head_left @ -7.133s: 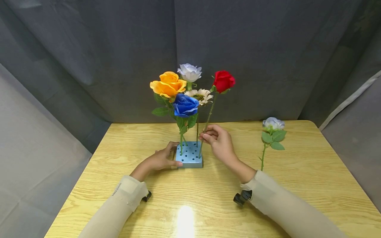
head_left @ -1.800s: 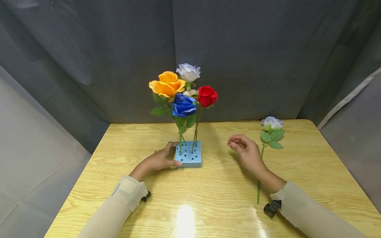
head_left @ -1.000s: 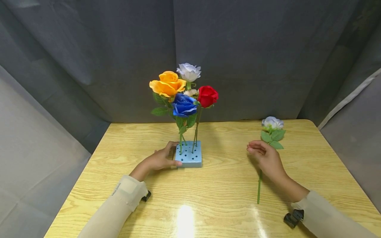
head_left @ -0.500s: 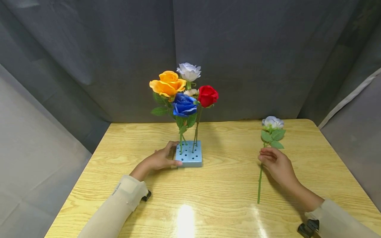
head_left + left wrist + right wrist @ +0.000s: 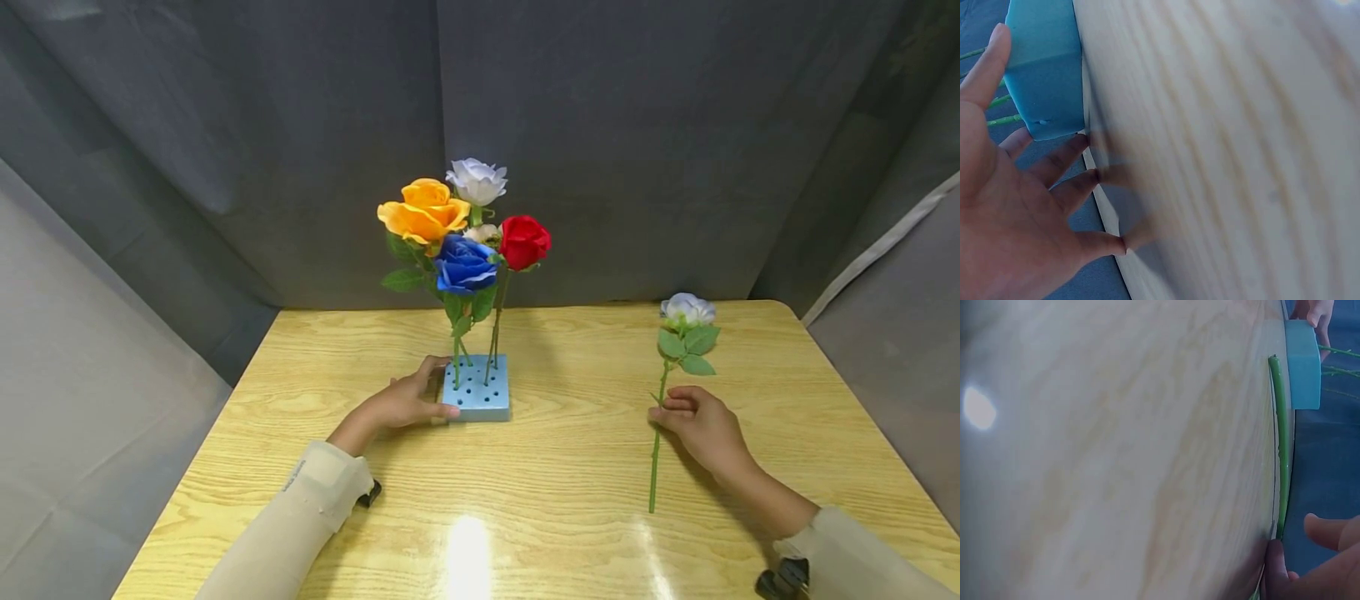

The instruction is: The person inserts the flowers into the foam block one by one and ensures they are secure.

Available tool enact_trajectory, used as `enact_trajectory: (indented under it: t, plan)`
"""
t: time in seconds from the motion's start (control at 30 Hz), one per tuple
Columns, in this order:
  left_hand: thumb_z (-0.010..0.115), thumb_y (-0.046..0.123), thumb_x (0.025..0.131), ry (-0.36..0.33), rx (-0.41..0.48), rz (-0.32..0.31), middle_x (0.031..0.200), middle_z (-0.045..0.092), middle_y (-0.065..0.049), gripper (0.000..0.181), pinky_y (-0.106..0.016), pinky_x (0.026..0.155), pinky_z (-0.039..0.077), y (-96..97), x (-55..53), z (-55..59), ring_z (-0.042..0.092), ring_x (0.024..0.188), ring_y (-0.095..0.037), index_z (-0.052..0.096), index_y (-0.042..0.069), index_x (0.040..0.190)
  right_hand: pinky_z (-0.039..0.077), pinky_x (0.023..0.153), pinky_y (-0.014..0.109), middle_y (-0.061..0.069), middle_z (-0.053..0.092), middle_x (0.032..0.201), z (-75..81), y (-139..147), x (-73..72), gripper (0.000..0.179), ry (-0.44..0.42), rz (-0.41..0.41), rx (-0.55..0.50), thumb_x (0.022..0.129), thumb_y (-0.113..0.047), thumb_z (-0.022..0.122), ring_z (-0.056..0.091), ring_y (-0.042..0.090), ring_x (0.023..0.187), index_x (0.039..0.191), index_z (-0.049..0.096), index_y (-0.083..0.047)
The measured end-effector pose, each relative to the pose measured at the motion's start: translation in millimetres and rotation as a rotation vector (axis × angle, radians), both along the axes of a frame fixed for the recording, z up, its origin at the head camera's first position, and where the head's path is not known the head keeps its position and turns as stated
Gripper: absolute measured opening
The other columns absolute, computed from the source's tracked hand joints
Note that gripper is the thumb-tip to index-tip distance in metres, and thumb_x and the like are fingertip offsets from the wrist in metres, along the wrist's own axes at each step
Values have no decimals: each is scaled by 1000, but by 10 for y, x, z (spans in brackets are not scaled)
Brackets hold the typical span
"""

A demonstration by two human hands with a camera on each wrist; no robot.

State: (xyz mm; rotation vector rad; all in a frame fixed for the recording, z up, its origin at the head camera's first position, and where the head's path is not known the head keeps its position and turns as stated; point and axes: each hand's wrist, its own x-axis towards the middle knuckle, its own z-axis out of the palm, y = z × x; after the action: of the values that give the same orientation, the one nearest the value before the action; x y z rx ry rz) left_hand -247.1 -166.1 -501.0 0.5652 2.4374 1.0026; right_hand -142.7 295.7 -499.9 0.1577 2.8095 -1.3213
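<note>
My left hand (image 5: 408,402) holds the left side of a light blue foam block (image 5: 480,410) pierced with holes, thumb at the near corner and index finger at the far one. In the left wrist view, the other fingers spread out beside the block. Standing in it are an orange rose (image 5: 424,218), a blue rose (image 5: 465,267), a red rose (image 5: 525,242), a white flower (image 5: 477,182) and a cream flower (image 5: 480,234), partly hidden. My right hand (image 5: 705,427) is at the green stem of a pale lilac rose (image 5: 688,309) lying on the table, thumb apart from the fingers.
The wooden table (image 5: 570,500) ends at a dark grey curtain (image 5: 600,150) behind the flowers. Lighter grey cloth (image 5: 90,400) hangs at the left side. A black wrist camera (image 5: 783,579) sits under my right sleeve.
Earlier, my right hand held the red rose by its stem at the block; now that rose stands there released. The hand has moved right, down to the lilac rose's stem. My left hand stays put.
</note>
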Motion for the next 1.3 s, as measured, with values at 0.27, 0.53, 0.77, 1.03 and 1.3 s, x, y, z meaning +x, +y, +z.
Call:
enact_trajectory:
  t: [0.27, 0.53, 0.77, 1.03, 1.3]
  plan:
    - [77, 51, 90, 6, -5, -1, 165, 31, -21, 96, -76, 115, -9, 4, 11, 5, 26, 153, -40, 19, 26, 162, 54, 91, 54, 30, 64, 124, -9, -42, -78, 66, -23, 9, 91, 95, -29, 76, 67, 44, 111, 136, 50, 16]
    - [77, 50, 90, 3, -1, 4, 165, 30, -21, 96, -76, 115, -9, 10, 15, 8, 26, 153, -40, 19, 26, 162, 54, 88, 56, 35, 61, 125, 14, -19, -162, 64, -84, 56, 148, 93, -20, 76, 61, 51, 113, 135, 48, 18]
    - [77, 50, 90, -2, 7, 3, 165, 30, -20, 96, -76, 115, -11, 13, 22, 13, 26, 154, -39, 18, 26, 162, 51, 93, 56, 33, 62, 127, 29, 25, -190, 66, -144, 44, 89, 94, -22, 75, 60, 49, 115, 138, 46, 18]
    - [77, 51, 90, 0, 0, 2, 165, 31, -21, 96, -76, 115, -10, 13, 27, 19, 27, 153, -41, 19, 27, 162, 60, 77, 30, 36, 63, 122, 61, 74, -212, 67, -221, 34, -166, 99, -13, 70, 72, 18, 86, 142, 36, 25]
    - [77, 52, 90, -2, 1, 1, 166, 30, -21, 97, -76, 115, -10, 9, 24, 22, 27, 153, -41, 18, 27, 162, 60, 83, 28, 23, 60, 126, 62, 127, -222, 69, -274, 77, -346, 103, -15, 65, 68, 9, 95, 148, 29, 23]
